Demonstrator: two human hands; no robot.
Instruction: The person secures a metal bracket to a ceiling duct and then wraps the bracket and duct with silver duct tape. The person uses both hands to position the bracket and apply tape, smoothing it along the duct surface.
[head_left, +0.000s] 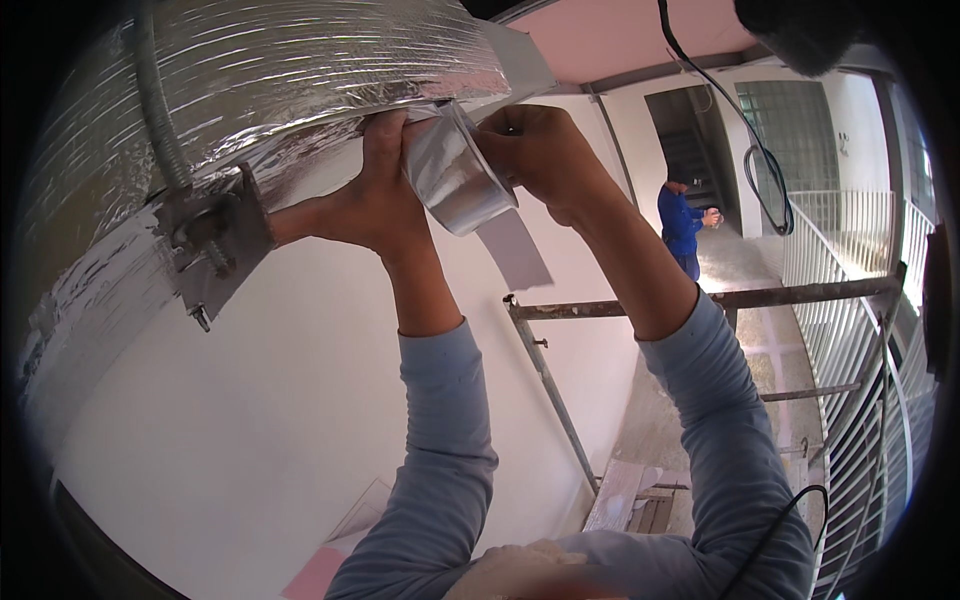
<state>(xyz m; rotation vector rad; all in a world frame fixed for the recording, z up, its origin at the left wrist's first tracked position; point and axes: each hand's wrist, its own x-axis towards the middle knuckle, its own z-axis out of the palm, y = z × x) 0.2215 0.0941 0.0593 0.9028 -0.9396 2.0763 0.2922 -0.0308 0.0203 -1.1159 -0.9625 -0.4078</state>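
A roll of silver foil tape (455,180) hangs just under a foil-wrapped duct (330,60), with a grey strip (515,250) trailing below it. My right hand (545,155) is closed on the roll's right side, its fingertips close to the duct's lower edge. Left of the roll, my left hand (375,200) presses against the duct's underside. Its thumb points up beside the roll and its fingers stretch left, their tips hidden behind a metal bracket (220,235). A grey flap (515,70) sticks out at the duct's right end.
A threaded rod (155,100) runs down to the bracket, where bolt ends stick out. Scaffold tubes (700,300) cross at right, beside a white railing (850,340). A black cable (765,170) dangles nearby. A person in blue (680,225) stands on the floor below.
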